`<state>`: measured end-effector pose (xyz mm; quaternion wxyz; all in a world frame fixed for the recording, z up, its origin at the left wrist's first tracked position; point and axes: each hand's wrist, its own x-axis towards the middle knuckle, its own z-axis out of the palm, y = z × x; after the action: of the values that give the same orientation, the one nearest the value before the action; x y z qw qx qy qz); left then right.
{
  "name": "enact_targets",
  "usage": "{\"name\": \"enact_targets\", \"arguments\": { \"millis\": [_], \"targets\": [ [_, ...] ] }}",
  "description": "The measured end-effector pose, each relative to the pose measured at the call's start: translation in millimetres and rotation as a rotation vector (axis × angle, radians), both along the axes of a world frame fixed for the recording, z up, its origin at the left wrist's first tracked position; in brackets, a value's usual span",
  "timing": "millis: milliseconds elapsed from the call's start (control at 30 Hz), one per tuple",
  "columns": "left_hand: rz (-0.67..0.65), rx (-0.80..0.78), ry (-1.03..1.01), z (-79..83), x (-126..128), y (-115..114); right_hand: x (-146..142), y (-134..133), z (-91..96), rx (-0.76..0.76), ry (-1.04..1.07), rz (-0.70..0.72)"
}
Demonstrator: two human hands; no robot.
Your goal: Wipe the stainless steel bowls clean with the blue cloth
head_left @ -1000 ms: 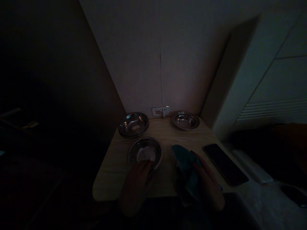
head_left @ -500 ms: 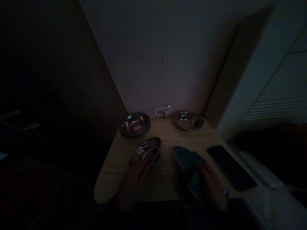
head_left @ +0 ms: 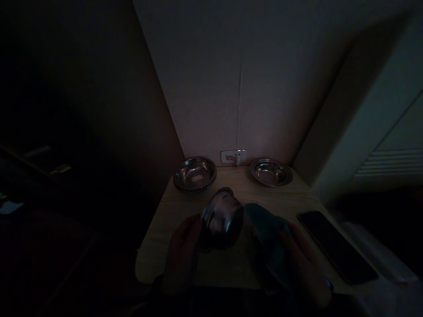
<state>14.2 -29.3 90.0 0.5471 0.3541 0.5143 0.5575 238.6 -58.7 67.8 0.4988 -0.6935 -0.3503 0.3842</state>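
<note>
My left hand (head_left: 183, 246) grips a shiny metal bowl (head_left: 222, 220) by its rim. The bowl is tipped on its side above the table, its rounded outer side facing right. In my right hand (head_left: 302, 259) is a teal cloth (head_left: 271, 237), bunched in the fingers and hanging down. The cloth's upper edge comes close to the bowl; whether they touch I cannot tell in the dim light.
On the wooden table (head_left: 158, 242), a stack of metal bowls (head_left: 194, 175) sits back left and metal dishes (head_left: 270, 173) back right. A dark phone (head_left: 337, 246) lies on the right. Behind is a wall socket (head_left: 234, 156) with a plug.
My left hand has turned the bowl over, so its outer side shows instead of its inside. The cloth in my right hand is now closer to the bowl. The whole view has shifted slightly.
</note>
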Motion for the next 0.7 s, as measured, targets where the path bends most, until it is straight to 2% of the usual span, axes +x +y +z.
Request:
{"name": "enact_targets", "arguments": {
  "millis": [167, 333, 500, 600, 700],
  "targets": [
    [-0.008, 0.038, -0.147, -8.1, 6.3, 4.1, -1.3, 7.6, 2.9, 0.093, -0.078, 0.029],
    [0.015, 0.078, -0.222, -15.1, 9.2, 16.5, -6.4, 18.3, 6.2, 0.148, -0.117, -0.023],
    [0.008, 0.066, -0.293, -37.9, 8.3, 30.3, -6.5, 29.9, 4.9, 0.19, -0.158, -0.033],
    [-0.028, 0.086, -0.234, -55.3, 5.6, 36.0, -8.0, 39.4, 4.4, 0.289, -0.28, 0.022],
    [-0.058, 0.069, -0.144, -64.9, 2.9, 38.3, -19.5, 49.1, 4.3, 0.381, -0.455, 0.151]
  ]
}}
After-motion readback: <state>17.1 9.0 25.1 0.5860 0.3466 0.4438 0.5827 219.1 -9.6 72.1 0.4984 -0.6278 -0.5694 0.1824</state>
